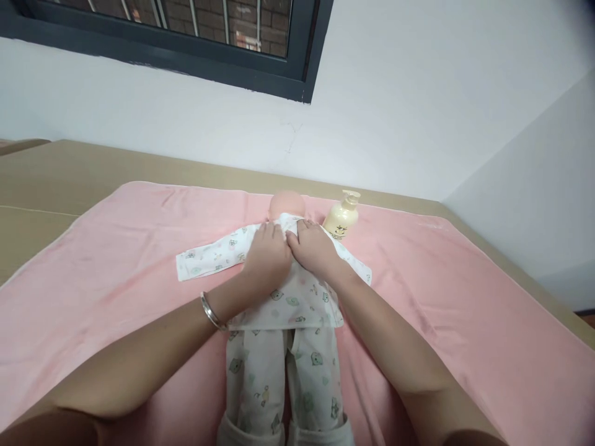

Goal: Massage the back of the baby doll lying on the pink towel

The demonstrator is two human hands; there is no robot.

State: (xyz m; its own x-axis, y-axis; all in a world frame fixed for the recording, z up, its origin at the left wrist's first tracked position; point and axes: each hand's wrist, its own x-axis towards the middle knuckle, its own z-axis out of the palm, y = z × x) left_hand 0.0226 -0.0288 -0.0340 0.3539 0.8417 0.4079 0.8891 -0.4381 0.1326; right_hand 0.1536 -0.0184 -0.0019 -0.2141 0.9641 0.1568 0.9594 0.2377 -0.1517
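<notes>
A baby doll lies on the pink blanket, its smooth head [287, 203] pointing away from me. It wears a white printed long-sleeved top [297, 306] and matching printed trousers [263, 378]. My left hand [269, 254], with a silver bangle at the wrist, rests palm down on the upper part of the top, fingers stretched towards the head. Beside it my right hand [316, 248] lies flat on the same cloth, its thumb close to the left hand. Both hands look open. The doll's sleeves spread to either side, the right one partly behind my forearm.
A cream pump bottle [341, 217] stands just right of the doll's head. The pink blanket [418, 297] covers most of a tan surface [106, 167]. Behind it rise a white wall [395, 111] and a dark-framed window [297, 77].
</notes>
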